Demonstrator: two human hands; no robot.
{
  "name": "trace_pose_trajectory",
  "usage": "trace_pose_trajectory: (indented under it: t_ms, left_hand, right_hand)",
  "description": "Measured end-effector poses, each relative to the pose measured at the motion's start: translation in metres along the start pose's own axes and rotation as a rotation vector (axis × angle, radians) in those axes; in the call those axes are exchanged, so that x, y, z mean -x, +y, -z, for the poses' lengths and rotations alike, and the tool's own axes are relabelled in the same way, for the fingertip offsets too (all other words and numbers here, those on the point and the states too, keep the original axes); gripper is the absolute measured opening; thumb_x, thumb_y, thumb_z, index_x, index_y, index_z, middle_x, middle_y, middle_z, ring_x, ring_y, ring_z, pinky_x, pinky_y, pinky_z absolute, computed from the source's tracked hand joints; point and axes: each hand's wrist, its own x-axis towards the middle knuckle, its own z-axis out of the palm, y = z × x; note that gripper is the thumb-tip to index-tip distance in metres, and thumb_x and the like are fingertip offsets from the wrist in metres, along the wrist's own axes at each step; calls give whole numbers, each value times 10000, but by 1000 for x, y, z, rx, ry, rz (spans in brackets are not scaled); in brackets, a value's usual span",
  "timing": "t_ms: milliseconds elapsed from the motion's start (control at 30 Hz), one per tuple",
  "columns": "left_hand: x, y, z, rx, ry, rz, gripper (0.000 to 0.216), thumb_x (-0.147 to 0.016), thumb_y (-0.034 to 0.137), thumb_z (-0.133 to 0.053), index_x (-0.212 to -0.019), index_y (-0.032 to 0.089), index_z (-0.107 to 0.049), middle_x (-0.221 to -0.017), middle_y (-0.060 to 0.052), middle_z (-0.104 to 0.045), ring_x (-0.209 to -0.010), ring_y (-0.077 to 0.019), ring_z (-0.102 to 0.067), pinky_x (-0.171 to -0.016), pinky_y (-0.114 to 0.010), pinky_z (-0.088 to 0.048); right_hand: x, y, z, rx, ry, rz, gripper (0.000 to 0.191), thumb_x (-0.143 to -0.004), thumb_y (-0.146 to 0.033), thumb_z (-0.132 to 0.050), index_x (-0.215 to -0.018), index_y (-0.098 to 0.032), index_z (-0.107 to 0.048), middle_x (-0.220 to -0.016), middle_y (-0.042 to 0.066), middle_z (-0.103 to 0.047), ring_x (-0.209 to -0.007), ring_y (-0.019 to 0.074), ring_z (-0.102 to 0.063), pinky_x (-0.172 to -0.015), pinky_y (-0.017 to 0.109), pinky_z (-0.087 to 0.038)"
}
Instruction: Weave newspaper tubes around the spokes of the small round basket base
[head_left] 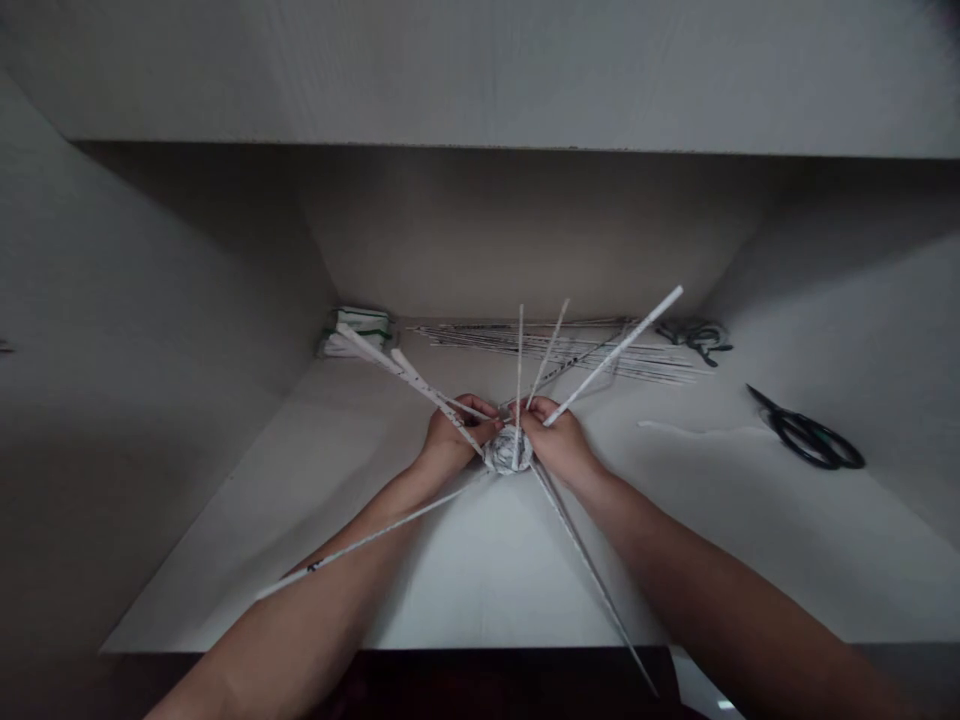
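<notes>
Right hand [556, 436] holds the woven piece [505, 456], scissors [784, 419] rightward, loose sticks [495, 342] beyond.

The woven piece [508, 455] is white mottled with grey; its white sticks [619, 350] carry dark flecks. The scissors [781, 420] are black, the packet [363, 322] white with green stripes.

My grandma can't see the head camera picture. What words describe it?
A person's left hand and right hand hold a small round woven piece with long white sticks poking out. A pile of thin sticks lies behind, and black scissors lie to the right.
</notes>
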Motion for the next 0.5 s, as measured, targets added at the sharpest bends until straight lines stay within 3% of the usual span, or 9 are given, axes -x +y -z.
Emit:
trace_pose_trajectory:
  t_ms: [100, 167, 333, 500]
  left_hand:
    - [1, 2, 0, -22, 29, 46, 477, -551, 270, -806, -990, 141, -670, -635, 1, -633, -547, -130, -562, -522, -237, -409]
    - [3, 4, -1, -18, 8, 36, 507, -562, 280, -803, -1031, 139, -672, -637, -2, -638, -541, -128, -566, -521, -235, -412]
    - [2, 4, -4, 87, -48, 8, 375, -578, 298, -791, -899, 150, -665, -647, -4, -650, -533, -123, -565, -523, -235, -428]
    - [1, 7, -4, 59, -37, 34, 223, -617, 303, -752, -729, 145, -641, -600, 1, -616, -505, -107, -522, -509, -230, -404]
  right_hand:
    - [0, -2, 1, -39, -64, -77, 221, -737, -373, -633, -835, -182, -688, -663, 4, -677, -591, 148, -598, -554, 243, -452]
    - [1, -5, 1, -86, -104, -150, 248, -718, -384, -661, -849, -177, -699, -645, 1, -675, -565, 143, -588, -526, 239, -439]
    - [3, -13, 0, -313, -132, -228, 370, -661, -414, -735, -955, -193, -695, -695, -2, -693, -574, 134, -601, -530, 235, -445]
    - [4, -9, -5, -349, -101, -120, 419, -669, -463, -738, -998, -205, -708, -784, 15, -701, -684, 141, -615, -610, 249, -472]
